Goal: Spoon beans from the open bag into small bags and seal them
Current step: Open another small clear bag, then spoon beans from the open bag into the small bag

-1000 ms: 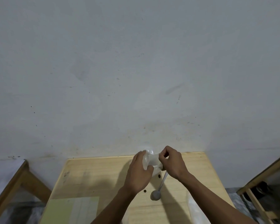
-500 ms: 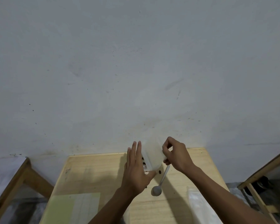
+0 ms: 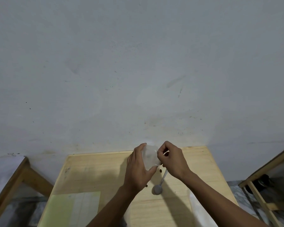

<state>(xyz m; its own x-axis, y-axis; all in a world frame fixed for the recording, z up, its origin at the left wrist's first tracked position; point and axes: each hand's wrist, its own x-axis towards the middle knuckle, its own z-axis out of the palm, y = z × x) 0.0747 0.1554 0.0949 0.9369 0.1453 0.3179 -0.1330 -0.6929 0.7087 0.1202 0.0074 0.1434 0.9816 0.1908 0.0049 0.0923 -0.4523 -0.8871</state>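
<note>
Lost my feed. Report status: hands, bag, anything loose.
Left hand and right hand both grip the small bag above the table. Spoon lies idle below. Loose beans on tabletop.

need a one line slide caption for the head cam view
Both hands, left hand and right hand, hold a small clear bag above a wooden table, spoon lying below.

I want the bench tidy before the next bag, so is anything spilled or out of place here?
Yes. A few dark beans lie loose on the wooden table, just under the small bag that both hands hold, with another near the spoon lying there. They look spilled rather than bagged. Nothing else stands out.
</note>
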